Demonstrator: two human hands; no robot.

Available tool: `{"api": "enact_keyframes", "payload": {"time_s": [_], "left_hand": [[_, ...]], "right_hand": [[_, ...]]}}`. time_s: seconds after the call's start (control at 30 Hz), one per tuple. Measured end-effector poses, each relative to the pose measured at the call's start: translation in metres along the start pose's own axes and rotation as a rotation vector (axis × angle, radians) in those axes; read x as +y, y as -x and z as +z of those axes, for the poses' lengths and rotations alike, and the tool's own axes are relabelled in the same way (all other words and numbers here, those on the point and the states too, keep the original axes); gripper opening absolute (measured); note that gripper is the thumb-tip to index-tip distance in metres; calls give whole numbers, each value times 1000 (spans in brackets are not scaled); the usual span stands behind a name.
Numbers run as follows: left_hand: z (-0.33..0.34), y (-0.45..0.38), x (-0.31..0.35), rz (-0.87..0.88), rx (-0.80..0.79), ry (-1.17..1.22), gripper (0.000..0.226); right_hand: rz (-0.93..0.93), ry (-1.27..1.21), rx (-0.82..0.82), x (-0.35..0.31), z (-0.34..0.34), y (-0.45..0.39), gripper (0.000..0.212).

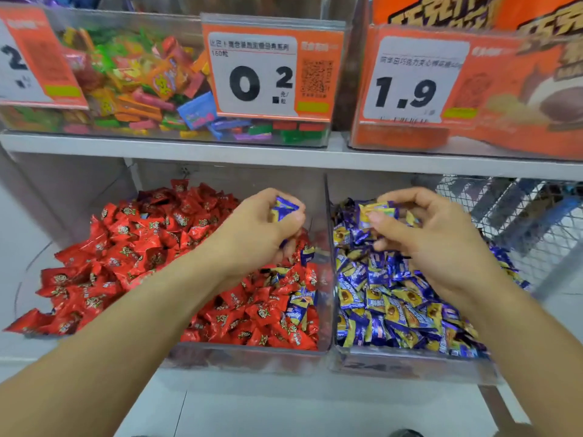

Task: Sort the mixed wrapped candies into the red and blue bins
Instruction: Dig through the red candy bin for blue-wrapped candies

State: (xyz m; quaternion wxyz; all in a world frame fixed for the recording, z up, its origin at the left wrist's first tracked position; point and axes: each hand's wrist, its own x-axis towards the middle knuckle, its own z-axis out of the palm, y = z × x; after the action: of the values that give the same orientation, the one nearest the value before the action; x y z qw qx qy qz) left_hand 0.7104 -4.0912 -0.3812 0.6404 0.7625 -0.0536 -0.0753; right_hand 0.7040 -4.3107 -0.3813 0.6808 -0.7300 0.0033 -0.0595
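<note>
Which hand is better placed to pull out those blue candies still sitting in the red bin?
Left. The left hand is over the red bin, near the stray blue candies, though it holds a blue candy. The right hand is over the blue bin.

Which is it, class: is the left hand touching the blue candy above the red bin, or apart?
Touching. The head view shows the left hand with fingers curled round the blue candy, pinching it above the red bin.

Two clear bins are set side by side under a shelf (220, 152): the left bin (326, 279) and the right bin (410, 364). A few stray candies (299, 305) lie in the left bin's right part. Above the shelf, a mixed-sweets bin (126, 89) stands left of what seems a carton (473, 89).
</note>
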Motion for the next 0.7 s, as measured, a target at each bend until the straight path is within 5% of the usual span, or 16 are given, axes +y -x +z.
{"api": "enact_keyframes", "payload": {"time_s": [0.17,0.33,0.5,0.6,0.7], "left_hand": [[59,-31,26,206,-73,-443,31],[76,-39,29,250,-110,-771,73],[26,-14,-10,278,203,-503,18],[1,-3,-37,169,-1,-655,9],[-7,-3,-56,135,-230,-936,24]], "right_hand": [[-35,199,157,17,-36,-13,25],[-125,188,21,19,-48,-21,52],[-237,406,75,20,-46,-20,21],[-328,411,94,12,-27,-6,16],[-440,378,15,1,11,15,15]]}}
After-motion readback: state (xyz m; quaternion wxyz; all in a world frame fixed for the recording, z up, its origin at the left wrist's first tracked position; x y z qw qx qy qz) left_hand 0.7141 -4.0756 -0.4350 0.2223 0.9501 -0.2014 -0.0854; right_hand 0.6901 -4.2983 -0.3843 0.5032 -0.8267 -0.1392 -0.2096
